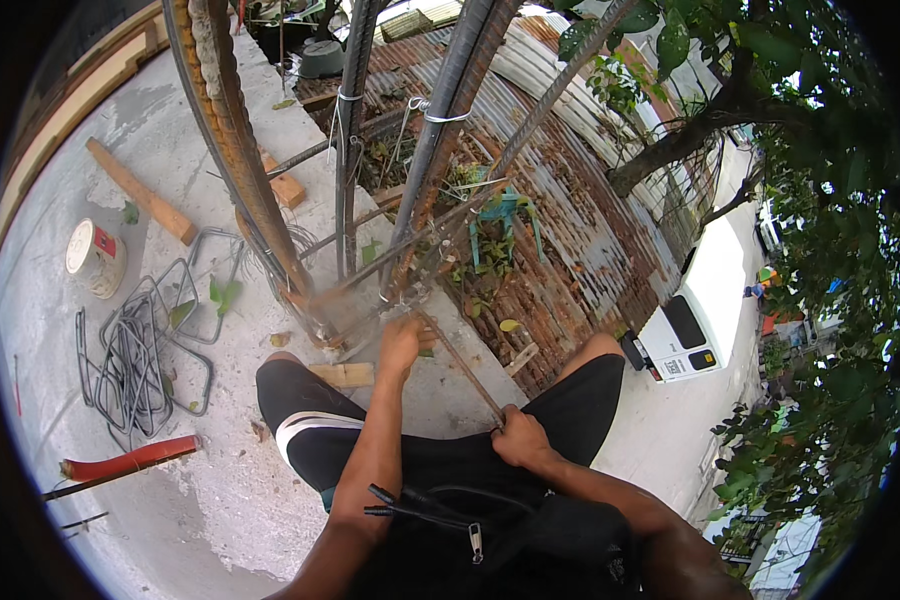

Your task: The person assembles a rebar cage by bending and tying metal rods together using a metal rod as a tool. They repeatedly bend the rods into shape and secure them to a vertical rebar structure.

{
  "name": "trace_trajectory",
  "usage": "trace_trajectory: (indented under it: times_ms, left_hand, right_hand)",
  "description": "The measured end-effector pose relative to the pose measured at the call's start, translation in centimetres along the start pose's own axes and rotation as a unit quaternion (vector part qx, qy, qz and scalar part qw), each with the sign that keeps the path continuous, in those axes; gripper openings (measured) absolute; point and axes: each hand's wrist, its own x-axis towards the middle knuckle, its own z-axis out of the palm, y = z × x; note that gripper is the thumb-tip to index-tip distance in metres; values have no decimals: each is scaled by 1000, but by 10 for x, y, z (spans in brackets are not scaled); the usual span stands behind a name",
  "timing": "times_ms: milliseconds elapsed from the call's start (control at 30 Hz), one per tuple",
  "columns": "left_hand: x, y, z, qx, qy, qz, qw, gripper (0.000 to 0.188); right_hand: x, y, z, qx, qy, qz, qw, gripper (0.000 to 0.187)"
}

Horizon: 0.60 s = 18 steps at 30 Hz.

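Observation:
I sit on a concrete slab before a cluster of upright steel reinforcing bars (pixel 435 130) tied with wire. A thin rusty rod (pixel 460 362) slants from the foot of these bars down toward my right thigh. Its lower end is in my right hand (pixel 521 438), the fingers wrapped round it. My left hand (pixel 406 342) is at the rod's upper end, close to the base of the bars. Its fingers look stretched out, and I make out nothing held in them. Wire (pixel 445 117) loops around the bars higher up.
Bent steel stirrups (pixel 140 350) lie piled at left, near a white bucket (pixel 96 258), a wooden piece (pixel 142 192) and a red curved piece (pixel 135 457). Beyond the slab's edge is a rusty corrugated roof (pixel 560 190). A white van (pixel 685 335) stands below at right.

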Motion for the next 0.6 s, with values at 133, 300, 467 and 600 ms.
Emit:
trace_trajectory:
  times_ms: [133,300,467,600]
  left_hand:
    - [2,1,7,-154,-38,73,985,43]
    - [13,-8,10,-180,-4,77,981,45]
    - [15,-12,4,-197,-26,64,978,51]
    - [20,-17,4,-234,-39,44,970,65]
  right_hand:
    - [17,19,-34,-95,84,-33,991,32]
    - [47,47,-34,8,64,-146,987,32]
    - [34,85,-11,695,-412,-95,581,32]
    - [39,81,13,757,-519,-109,381,24]
